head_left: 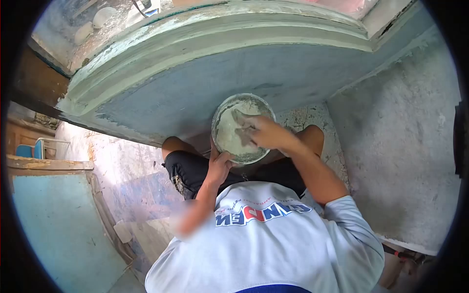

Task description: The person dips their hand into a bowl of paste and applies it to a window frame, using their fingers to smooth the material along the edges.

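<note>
A round bowl (218, 105) filled with pale, wet-looking paste (227, 129) rests between my knees. My left hand (221, 163) grips its near left rim, thumb over the edge. Over the paste, at the right side of the bowl, is my right hand (256, 131), its fingers smeared with the same pale material and spread apart. The fingertips touch or hover just above the paste; which one is hard to tell. No tool shows in that hand.
A curved, pale green ledge (220, 41) and blue-grey wall (195, 83) stand in front. On the right is a grey plastered wall (395, 141). A light blue board (63, 224) and blue chair (31, 149) are at the left.
</note>
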`<state>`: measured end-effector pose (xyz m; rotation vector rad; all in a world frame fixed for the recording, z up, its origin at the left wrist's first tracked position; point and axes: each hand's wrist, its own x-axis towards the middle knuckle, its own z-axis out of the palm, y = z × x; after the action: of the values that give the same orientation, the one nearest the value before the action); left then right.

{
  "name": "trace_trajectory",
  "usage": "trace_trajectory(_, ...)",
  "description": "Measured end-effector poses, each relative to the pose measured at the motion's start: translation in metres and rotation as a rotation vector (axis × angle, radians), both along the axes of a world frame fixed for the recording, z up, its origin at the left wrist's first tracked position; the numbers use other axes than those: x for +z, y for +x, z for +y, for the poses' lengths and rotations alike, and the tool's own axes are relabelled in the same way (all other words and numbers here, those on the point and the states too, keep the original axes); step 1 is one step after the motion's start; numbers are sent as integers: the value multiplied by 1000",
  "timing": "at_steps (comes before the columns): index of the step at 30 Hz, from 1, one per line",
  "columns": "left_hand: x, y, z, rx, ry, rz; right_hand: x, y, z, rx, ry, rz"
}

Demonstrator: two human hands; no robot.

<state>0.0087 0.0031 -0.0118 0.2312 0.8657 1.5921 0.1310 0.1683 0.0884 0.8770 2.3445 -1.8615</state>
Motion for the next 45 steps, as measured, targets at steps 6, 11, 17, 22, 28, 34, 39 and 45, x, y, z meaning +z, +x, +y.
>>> trace_trajectory(6,2,11,-5,44,16,-22,-19,-13,-20,-340,-353,97)
trace_trajectory(11,-9,12,-3,75,49,6,-15,-18,-16,-489,-647,284)
trace_trajectory(17,-7,20,1,64,16,46,-24,-27,-20,-597,-690,319)
trace_trajectory(22,-22,9,1,13,-26,177,-27,-30,-21,-592,-698,282)
trace_trajectory(28,-11,17,1,44,-63,143,-26,-38,-25,-546,-794,302)
trace_trajectory(34,-12,16,-2,133,-19,52,-31,-18,-20,-375,-988,414)
trace_trajectory(39,-8,8,-2,219,9,14,38,9,-9,-184,-1061,569)
trace_trajectory(45,-9,5,0,132,60,-11,155,-5,8,-170,-327,630)
